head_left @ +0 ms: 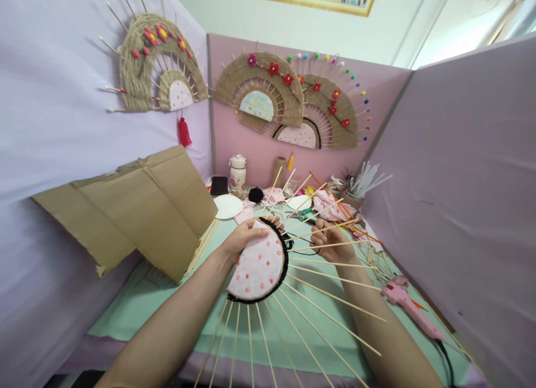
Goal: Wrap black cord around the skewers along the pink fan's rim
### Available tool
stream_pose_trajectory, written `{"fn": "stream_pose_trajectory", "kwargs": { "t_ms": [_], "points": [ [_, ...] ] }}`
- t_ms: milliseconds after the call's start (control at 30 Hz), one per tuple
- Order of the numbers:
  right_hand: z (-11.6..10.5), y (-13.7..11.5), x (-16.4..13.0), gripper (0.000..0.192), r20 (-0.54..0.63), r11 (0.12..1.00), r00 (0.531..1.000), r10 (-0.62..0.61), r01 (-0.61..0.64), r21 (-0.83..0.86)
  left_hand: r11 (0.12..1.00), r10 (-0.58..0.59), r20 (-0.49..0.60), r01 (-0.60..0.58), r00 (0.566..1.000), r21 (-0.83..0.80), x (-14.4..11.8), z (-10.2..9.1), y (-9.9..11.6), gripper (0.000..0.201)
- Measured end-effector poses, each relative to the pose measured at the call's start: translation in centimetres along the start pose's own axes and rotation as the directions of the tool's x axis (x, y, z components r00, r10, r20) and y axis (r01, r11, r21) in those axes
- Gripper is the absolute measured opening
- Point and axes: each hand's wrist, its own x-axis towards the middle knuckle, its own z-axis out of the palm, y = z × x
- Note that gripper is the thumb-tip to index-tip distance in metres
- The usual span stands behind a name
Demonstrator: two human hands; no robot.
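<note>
My left hand (248, 234) grips the upper edge of a half-round fan base (257, 268) covered in pink floral cloth, thumb on the front. Black yarn (286, 259) borders its curved rim. Thin bamboo sticks (326, 287) fan out from that rim to the right and downward. Behind some of the sticks, my right hand (333, 240) is closed, its fingers curled round a loose strand of the black yarn. The strand runs slack from the fan's rim to these fingers.
Cardboard (142, 209) leans at left. A pink glue gun (412, 307) lies at right. Behind stand a white bottle (238, 175), a black yarn ball (255, 195), green-handled pliers (307, 215) and a pot of white sticks (364, 181). Finished fans (259, 70) hang on the partitions.
</note>
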Motion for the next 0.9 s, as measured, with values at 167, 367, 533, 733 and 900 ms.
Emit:
{"fn": "stream_pose_trajectory", "kwargs": {
  "t_ms": [167, 367, 533, 733, 900],
  "points": [
    [-0.3, -1.2, 0.0, 0.011, -0.107, 0.995, 0.989, -0.099, 0.098, -0.019, 0.999, -0.043, -0.004, 0.043, 0.999, 0.007, 0.0, 0.2, 0.1, 0.048],
    [-0.2, -3.2, -0.5, 0.016, -0.168, 0.977, 0.962, -0.214, 0.214, -0.018, 0.996, -0.085, -0.015, 0.085, 0.996, 0.017, 0.1, 0.3, -0.3, 0.044],
    [-0.4, -3.9, -0.8, 0.001, -0.121, 0.942, 0.937, -0.327, 0.334, 0.040, 0.992, -0.121, -0.036, 0.123, 0.992, 0.040, 0.4, 0.3, -0.8, 0.044],
    [0.2, -4.2, -1.4, 0.011, -0.178, 0.902, 0.886, -0.427, 0.432, -0.012, 0.989, -0.145, -0.026, 0.146, 0.989, 0.038, 0.6, 0.2, -1.2, 0.042],
    [0.7, -4.0, -1.1, 0.004, -0.269, 0.910, 0.877, -0.397, 0.415, 0.009, 0.990, -0.134, -0.054, 0.136, 0.990, 0.037, 0.8, -0.3, -1.1, 0.045]
  ]
}}
